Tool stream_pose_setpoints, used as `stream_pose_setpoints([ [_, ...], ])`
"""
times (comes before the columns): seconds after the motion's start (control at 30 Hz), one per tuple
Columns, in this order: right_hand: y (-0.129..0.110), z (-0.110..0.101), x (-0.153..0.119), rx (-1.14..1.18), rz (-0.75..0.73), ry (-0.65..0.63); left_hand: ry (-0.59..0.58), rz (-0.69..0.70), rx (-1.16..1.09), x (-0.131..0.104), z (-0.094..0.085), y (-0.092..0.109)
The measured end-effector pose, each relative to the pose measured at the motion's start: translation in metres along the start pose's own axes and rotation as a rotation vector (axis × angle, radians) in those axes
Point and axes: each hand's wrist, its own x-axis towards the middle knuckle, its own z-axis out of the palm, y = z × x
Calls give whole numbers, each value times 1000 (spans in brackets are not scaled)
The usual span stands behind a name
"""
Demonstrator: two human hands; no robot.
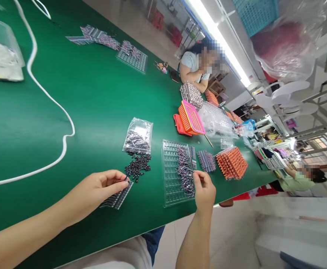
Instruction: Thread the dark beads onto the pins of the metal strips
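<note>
Fingertips (125, 181) of the left hand (98, 190) are pinched together on a small dark component, held just above a strip of taped parts (117, 198) that lies flat on the table under the hand. Fingers of the right hand (204, 190) are closed on a thin wire-like lead at the near edge of the clear compartment tray (171, 175), where a heap of wired parts (185, 172) is piled. A loose heap of black beads (138, 167) is seen just beyond the left hand, spilled from a clear plastic bag (138, 135).

Risk, as judged: the small piece could be dropped from the pinch and lost among the loose beads; the tangled leads in the tray could be dragged out together if one is pulled; the tray, lying close to the table edge, could be nudged off by the right wrist.

Surface: a green table (101, 97), crossed by a white cord (54, 101). An orange block of parts (232, 162) and a pink basket (191, 118) are set further along. Two other persons are seated at the far side and far end; a fluorescent ceiling light (216, 33) runs overhead.
</note>
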Motion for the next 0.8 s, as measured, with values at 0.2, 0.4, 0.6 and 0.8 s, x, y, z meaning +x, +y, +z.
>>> stream_pose_setpoints([
  [0.2,42,13,45,-216,-125,-97,-33,3,-38,2,0,-7],
  [0.4,32,10,31,-326,-141,-17,-12,-5,-56,1,-1,0],
  [0.6,-17,17,-27,-216,-273,4,50,77,-71,-3,5,10],
  [0.8,-48,70,-61,-30,-334,-376,114,142,-82,0,1,11],
])
